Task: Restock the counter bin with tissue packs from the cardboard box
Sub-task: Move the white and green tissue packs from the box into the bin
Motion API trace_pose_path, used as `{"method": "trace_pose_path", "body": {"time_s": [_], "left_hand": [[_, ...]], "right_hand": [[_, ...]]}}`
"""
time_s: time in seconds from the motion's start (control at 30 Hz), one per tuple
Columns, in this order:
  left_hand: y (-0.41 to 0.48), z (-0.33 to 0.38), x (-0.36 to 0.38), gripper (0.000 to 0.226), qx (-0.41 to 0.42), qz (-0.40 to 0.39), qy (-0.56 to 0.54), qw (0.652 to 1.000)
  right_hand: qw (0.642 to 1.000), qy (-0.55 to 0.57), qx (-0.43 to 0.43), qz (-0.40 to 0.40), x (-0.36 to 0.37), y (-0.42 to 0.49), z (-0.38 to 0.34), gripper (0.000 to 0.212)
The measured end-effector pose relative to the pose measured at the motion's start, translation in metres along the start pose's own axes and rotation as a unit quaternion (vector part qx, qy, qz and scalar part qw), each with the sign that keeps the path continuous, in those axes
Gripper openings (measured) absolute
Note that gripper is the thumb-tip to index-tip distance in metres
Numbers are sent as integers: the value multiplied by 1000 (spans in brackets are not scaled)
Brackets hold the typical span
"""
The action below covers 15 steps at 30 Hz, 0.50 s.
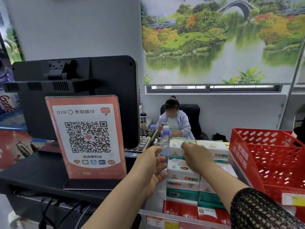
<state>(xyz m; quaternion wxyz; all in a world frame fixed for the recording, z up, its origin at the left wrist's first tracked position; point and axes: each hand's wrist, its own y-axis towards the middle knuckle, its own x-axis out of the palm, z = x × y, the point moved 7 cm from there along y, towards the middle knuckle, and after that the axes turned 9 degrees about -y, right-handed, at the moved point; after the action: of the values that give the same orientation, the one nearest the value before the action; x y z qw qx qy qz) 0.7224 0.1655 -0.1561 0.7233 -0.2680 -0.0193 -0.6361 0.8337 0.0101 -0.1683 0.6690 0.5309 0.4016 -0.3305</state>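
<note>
Gripping tissue pack, right hand partly covers it.

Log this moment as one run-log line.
phase: placing | left hand: open, against counter bin wall | right hand: grips top tissue pack | cardboard box: not in view

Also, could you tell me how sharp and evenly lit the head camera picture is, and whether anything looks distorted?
Head view: the indoor light is soft and even, with no hard shadows. The QR sign and tissue packs are sharp. The posters at the left edge smear into blur. The wide lens bows the monitor and tilts the pole. Bright specks show through the red basket.
</note>
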Motion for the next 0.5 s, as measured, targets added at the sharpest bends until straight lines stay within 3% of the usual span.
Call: {"method": "trace_pose_path", "body": {"time_s": [0.27,0.5], "left_hand": [[-2,0,-8,16,-1,2,3,1000],[-9,1,-6,17,-12,-6,4,1000]], "right_hand": [[1000,7,3,-22,1,2,1,32],[993,89,61,49,-30,-14,4,48]]}}
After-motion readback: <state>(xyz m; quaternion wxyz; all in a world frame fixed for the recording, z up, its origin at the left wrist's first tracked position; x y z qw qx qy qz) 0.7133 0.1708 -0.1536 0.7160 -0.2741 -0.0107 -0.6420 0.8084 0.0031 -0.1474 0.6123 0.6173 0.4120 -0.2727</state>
